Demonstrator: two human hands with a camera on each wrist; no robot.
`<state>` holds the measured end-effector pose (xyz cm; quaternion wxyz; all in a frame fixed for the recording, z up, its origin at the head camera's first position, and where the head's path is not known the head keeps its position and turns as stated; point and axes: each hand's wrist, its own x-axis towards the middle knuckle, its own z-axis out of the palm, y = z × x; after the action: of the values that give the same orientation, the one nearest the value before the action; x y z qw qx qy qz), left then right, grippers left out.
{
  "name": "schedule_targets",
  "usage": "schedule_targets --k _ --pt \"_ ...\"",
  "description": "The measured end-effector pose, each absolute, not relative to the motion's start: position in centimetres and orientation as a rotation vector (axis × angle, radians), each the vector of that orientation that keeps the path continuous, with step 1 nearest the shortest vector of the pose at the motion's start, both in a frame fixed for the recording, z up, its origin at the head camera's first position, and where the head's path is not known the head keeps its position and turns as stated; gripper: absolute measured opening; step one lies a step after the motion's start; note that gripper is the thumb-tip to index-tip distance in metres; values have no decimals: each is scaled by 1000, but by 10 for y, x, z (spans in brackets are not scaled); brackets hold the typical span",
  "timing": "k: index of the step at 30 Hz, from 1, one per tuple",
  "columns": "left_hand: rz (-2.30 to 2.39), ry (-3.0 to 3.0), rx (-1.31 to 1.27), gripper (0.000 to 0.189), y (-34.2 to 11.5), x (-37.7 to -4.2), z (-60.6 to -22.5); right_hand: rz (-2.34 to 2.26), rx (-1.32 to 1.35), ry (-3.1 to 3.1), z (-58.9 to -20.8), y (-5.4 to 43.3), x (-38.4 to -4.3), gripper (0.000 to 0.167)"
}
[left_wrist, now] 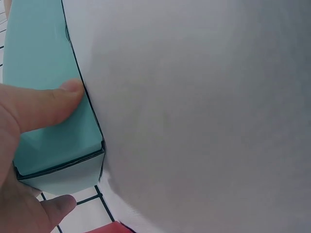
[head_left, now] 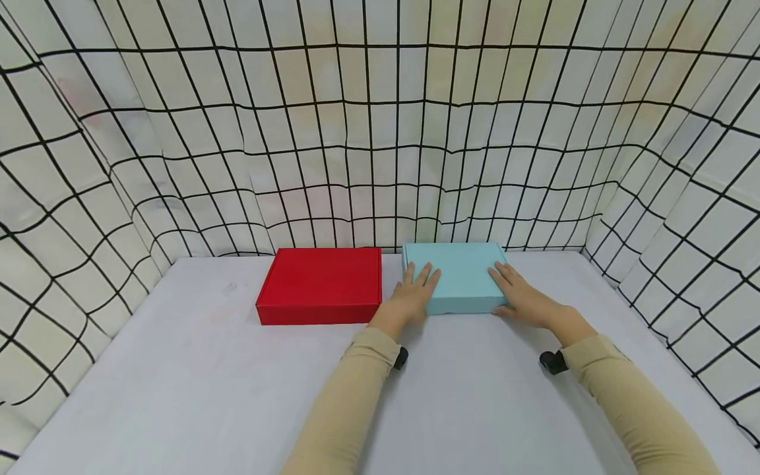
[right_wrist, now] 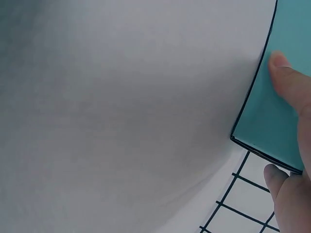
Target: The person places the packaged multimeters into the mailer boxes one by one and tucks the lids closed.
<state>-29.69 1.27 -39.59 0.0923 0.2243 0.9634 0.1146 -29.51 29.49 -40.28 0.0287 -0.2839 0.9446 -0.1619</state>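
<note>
A closed light-blue box [head_left: 460, 274] lies flat at the far side of the white table. At its left front corner my left hand [head_left: 408, 303] rests with spread fingers over the top. My right hand [head_left: 528, 300] touches the right side, its fingers reaching onto the top edge. In the left wrist view the left thumb [left_wrist: 51, 104] lies against the box's front face [left_wrist: 41, 53]. The right wrist view likewise has the right thumb [right_wrist: 291, 87] on the front face [right_wrist: 272, 116]. Most of the other fingers are hidden in both wrist views.
Left of the blue box, a closed red box [head_left: 323, 277] lies flat, a small gap away and near my left wrist. White walls with a black grid [head_left: 380, 132] enclose the table [head_left: 237, 396] at the back and both sides.
</note>
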Motion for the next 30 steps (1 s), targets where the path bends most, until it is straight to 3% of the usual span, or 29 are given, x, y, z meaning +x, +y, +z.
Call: schedule_targets --k 30 --pt "126 2888 741 96 0 -300 -390 -559 -780 2860 -394 294 -302 82"
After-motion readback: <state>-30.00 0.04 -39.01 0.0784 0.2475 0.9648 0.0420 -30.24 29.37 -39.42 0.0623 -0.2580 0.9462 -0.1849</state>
